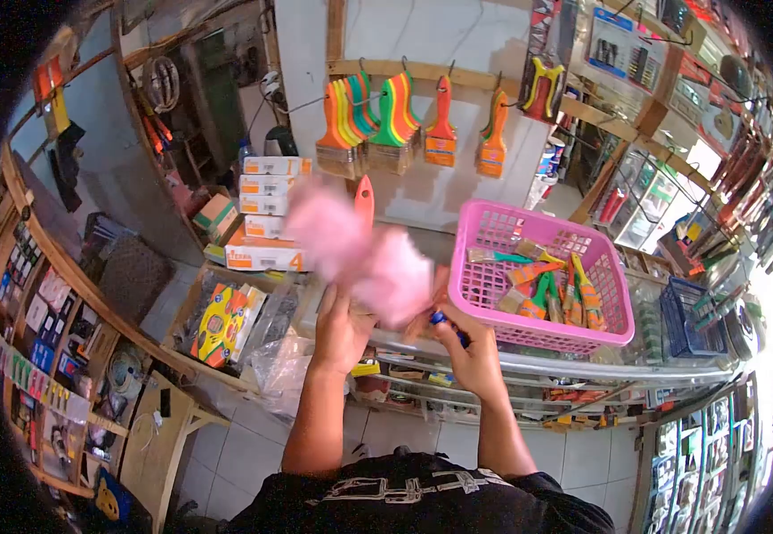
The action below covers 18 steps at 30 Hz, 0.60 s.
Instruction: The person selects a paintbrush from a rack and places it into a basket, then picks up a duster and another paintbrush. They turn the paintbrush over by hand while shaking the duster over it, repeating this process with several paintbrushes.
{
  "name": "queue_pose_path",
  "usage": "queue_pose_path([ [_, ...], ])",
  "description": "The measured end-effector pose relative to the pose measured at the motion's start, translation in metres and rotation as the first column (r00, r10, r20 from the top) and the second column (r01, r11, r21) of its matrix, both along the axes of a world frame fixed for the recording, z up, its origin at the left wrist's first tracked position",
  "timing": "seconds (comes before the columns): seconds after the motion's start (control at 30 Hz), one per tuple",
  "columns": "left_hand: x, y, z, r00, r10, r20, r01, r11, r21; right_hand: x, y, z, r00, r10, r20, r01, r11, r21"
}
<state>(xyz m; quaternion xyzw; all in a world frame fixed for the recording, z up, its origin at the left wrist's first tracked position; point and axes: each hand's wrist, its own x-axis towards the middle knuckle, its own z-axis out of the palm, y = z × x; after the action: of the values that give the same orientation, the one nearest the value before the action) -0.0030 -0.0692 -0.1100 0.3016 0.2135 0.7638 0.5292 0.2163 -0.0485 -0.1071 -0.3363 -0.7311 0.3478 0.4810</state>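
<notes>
A pink cloth (pixel 395 271), smeared by motion, spreads above and between my two hands. My left hand (pixel 342 336) is under its lower left side with the fingers raised and partly covered; what they grip is hidden. Behind the cloth, the orange-red handle of a paintbrush (pixel 364 198) points up, its lower part out of sight. My right hand (pixel 473 356) is closed around a small dark blue object (pixel 444 322) at the cloth's right edge; I cannot make out its kind. Just right of this hand stands a pink basket (pixel 465 289) with several paintbrushes (pixel 560 298) inside.
Several paintbrushes (pixel 393 111) hang from hooks on the wall ahead. White and orange boxes (pixel 266 209) are stacked at left, behind a yellow package (pixel 226 325). The glass counter (pixel 529 363) runs beneath the basket. A dark blue basket (pixel 693 320) stands at right.
</notes>
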Motion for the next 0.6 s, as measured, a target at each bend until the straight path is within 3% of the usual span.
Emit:
queue_pose_path([
  [0.03, 0.007, 0.000, 0.009, 0.999, -0.041, 0.024, 0.041, 0.999, 0.004, 0.004, 0.000, 0.000, 0.997, -0.066, -0.028, 0.067, 0.997, 0.028],
  [0.07, 0.013, 0.000, 0.016, 0.995, -0.082, 0.050, 0.081, 0.996, 0.023, 0.011, -0.002, 0.005, 0.998, -0.041, 0.053, 0.036, 0.995, 0.089],
  [0.17, 0.004, 0.019, -0.018, 0.983, -0.146, -0.113, 0.152, 0.987, 0.049, 0.026, -0.009, 0.016, 0.994, -0.029, 0.105, 0.029, 1.000, -0.001],
  [0.2, 0.026, 0.009, 0.015, 0.995, -0.092, 0.022, 0.093, 0.995, -0.037, 0.026, -0.004, 0.003, 0.994, -0.103, 0.023, 0.103, 0.994, -0.017],
  [0.23, 0.039, 0.008, 0.032, 0.987, -0.123, 0.105, 0.126, 0.992, -0.025, 0.031, -0.006, 0.005, 0.994, -0.088, 0.061, 0.090, 0.996, -0.027],
  [0.3, 0.034, 0.015, 0.014, 0.991, -0.133, -0.023, 0.133, 0.991, -0.004, 0.042, -0.010, 0.013, 0.990, -0.055, 0.133, 0.061, 0.997, -0.047],
  [0.33, 0.036, 0.018, 0.013, 0.987, -0.160, 0.001, 0.160, 0.987, -0.005, 0.045, -0.010, 0.013, 0.992, -0.059, 0.115, 0.057, 0.998, 0.017],
  [0.43, 0.038, 0.023, 0.010, 0.955, -0.287, 0.068, 0.286, 0.958, 0.021, 0.046, -0.011, 0.010, 0.961, -0.261, -0.092, 0.237, 0.948, -0.211],
  [0.47, 0.045, 0.024, 0.010, 0.968, -0.243, 0.057, 0.244, 0.970, 0.003, 0.054, -0.006, 0.002, 0.976, -0.210, -0.052, 0.203, 0.973, -0.106],
  [0.57, 0.063, 0.023, 0.025, 0.976, -0.210, 0.056, 0.212, 0.977, -0.035, 0.069, -0.011, 0.016, 0.984, -0.158, 0.078, 0.161, 0.986, -0.032],
  [0.6, 0.067, 0.024, 0.026, 0.975, -0.215, 0.059, 0.218, 0.975, -0.047, 0.067, -0.013, 0.014, 0.966, -0.258, -0.011, 0.252, 0.953, -0.166],
])
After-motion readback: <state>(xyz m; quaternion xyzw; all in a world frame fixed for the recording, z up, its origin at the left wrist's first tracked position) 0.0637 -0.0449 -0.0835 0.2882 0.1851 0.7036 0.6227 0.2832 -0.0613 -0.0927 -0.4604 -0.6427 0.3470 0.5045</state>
